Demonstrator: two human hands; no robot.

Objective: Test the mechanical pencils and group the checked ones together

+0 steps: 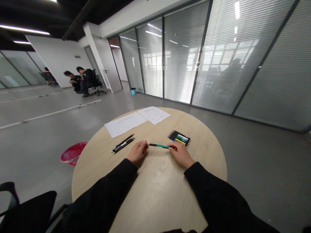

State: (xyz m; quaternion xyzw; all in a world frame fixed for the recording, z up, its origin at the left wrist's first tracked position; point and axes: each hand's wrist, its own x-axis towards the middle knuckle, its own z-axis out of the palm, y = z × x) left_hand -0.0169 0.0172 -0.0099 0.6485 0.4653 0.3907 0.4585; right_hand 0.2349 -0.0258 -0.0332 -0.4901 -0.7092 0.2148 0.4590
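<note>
A green and black pen (159, 146) is stretched sideways between my two hands, above the middle of the round table (157, 194). My left hand (137, 151) pinches its thin left tip, and my right hand (181, 154) grips the green end on the right. Left of my left hand lie several dark pens (123, 143), slanted side by side. Just beyond my right hand, a row of several pens (180, 137) with black, white, green, yellow and blue parts lies close together, partly hidden by that hand.
Two printed sheets (126, 123) lie at the table's far side. A red basin (73, 153) stands on the floor to the left, and a black chair (31, 207) at lower left. People (85, 79) sit in the background, near a blue bin (133, 91) by the glass wall.
</note>
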